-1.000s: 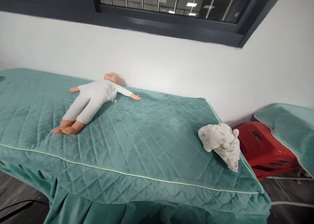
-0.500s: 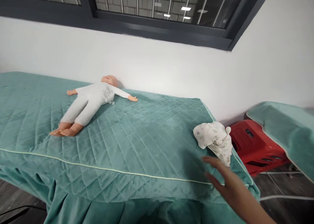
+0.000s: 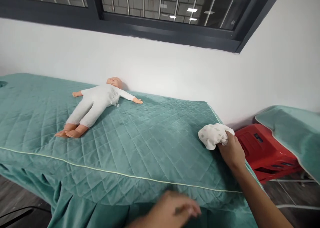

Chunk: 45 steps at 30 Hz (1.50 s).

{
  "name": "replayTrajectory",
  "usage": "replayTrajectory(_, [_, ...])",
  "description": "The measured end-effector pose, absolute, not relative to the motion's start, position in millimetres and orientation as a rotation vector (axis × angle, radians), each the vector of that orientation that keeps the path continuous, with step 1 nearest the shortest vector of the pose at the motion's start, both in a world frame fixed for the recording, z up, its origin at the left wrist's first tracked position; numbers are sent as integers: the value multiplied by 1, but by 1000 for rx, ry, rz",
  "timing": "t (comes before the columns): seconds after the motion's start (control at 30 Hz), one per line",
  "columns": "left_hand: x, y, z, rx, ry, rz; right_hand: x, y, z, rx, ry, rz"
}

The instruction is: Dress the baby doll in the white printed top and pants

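My right hand (image 3: pixel 232 151) is closed on a crumpled white cloth (image 3: pixel 212 135) with small prints, near the right end of the green quilted bed cover (image 3: pixel 155 138). Part of the cloth is hidden behind the fingers. At the bottom centre, over the front edge of the bed, my left hand (image 3: pixel 172 209) is smeared by motion; its fingers look partly bent, and I see no object in them. A baby doll (image 3: pixel 97 100) with a white body lies on its back on the left half of the cover, its arms spread and far from both hands.
Behind the bed rises a white wall (image 3: pixel 160 68) with a dark-framed window (image 3: pixel 170 30). Past the bed's right end sit a red plastic stool (image 3: pixel 265 151) and another green-covered surface (image 3: pixel 295 124). A black cable (image 3: pixel 25 208) runs along the floor at lower left.
My right hand has moved forward and taken hold of the white cloth, bunching it up. My left hand has come into view at the bottom. The view has shifted slightly; the doll lies as before.
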State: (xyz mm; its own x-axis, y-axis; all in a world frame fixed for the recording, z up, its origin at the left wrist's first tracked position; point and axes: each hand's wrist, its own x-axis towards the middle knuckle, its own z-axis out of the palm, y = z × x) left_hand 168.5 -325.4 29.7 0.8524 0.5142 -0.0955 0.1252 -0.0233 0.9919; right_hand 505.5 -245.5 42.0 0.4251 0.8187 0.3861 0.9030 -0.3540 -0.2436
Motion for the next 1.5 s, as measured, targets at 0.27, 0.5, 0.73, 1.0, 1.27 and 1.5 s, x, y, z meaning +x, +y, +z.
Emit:
replayTrajectory(0.27, [151, -191, 46, 1664, 803, 1017, 416, -204, 87, -1773, -1719, -104])
replayTrajectory(0.5, [150, -144, 17, 1713, 1020, 1363, 322, -161, 135, -1391, -1989, 436])
replayTrajectory(0.73, [145, -137, 13, 1314, 1139, 1409, 332, -100, 155, -1578, -2242, -171])
replayTrajectory(1.0, [141, -133, 17, 679, 802, 1480, 302, -126, 53, -1239, -2070, 479])
replayTrajectory(1.27, [141, -133, 25, 570, 825, 1472, 303, -127, 34, -1257, -2081, 485])
replayTrajectory(1.5, [136, -129, 19, 511, 836, 1500, 303, -136, 31, -1057, -2060, 256])
